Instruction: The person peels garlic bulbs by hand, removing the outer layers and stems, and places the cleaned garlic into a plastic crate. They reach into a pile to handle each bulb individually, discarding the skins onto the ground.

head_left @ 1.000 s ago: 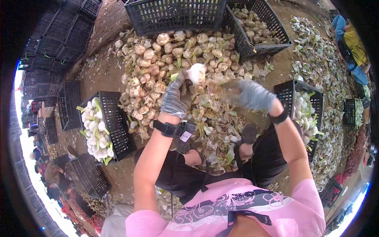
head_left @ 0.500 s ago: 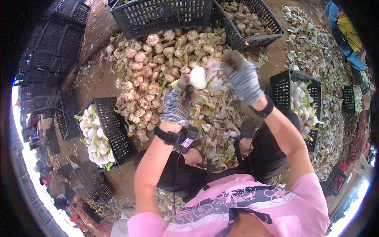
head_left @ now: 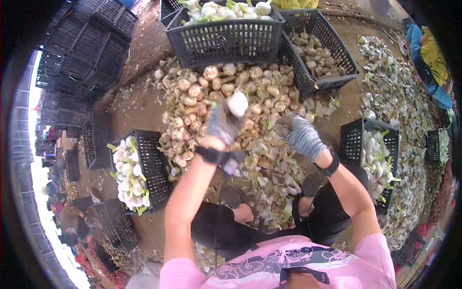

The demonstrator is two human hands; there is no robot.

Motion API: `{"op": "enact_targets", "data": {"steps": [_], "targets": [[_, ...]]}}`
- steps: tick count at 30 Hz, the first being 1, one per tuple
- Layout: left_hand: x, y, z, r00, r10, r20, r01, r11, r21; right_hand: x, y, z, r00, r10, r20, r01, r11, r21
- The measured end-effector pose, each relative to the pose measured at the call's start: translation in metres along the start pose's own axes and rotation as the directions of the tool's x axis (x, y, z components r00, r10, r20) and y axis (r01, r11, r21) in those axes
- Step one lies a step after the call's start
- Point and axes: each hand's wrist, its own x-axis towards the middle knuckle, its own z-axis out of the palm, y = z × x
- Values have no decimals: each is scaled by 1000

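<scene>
A clean white garlic bulb (head_left: pixel 237 104) is held by my left hand (head_left: pixel 224 124), gloved in grey, over the heap. My right hand (head_left: pixel 299 135), in a matching glove, is apart from the bulb to the right; its fingertips are blurred and I cannot make out whether they hold anything. Beneath both hands lies a pile of unpeeled, brownish garlic (head_left: pixel 192 91). Loose peeled skins (head_left: pixel 269 166) cover the ground between my feet.
Black crates of white garlic stand at left (head_left: pixel 153 168), right (head_left: pixel 351 144) and front (head_left: pixel 226 43). Another crate (head_left: pixel 337 83) holds brownish bulbs. Stacked crates (head_left: pixel 86 43) rise at far left. A person in yellow (head_left: pixel 433 58) is at the far right.
The view has tilted up, showing more of the front crate's white garlic. My left hand still holds the white bulb, while my right hand has moved lower, away from it.
</scene>
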Motion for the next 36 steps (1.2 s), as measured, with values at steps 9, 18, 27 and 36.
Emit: {"op": "enact_targets", "data": {"steps": [9, 18, 27, 36], "targets": [[61, 182, 142, 776, 611, 156, -627, 774, 88, -1, -8, -3, 983, 46, 179, -42, 999, -27], [104, 142, -27, 872, 273, 406, -271, -422, 865, -8, -7, -3, 971, 28, 239, 26, 975, -220], [128, 13, -164, 963, 229, 141, 154, -900, 407, -10, -6, 4, 914, 94, 396, 30, 954, -297], [59, 4, -82, 817, 523, 243, -106, -278, 955, -12, -4, 12, 925, 62, 375, -2, 988, -157]]}}
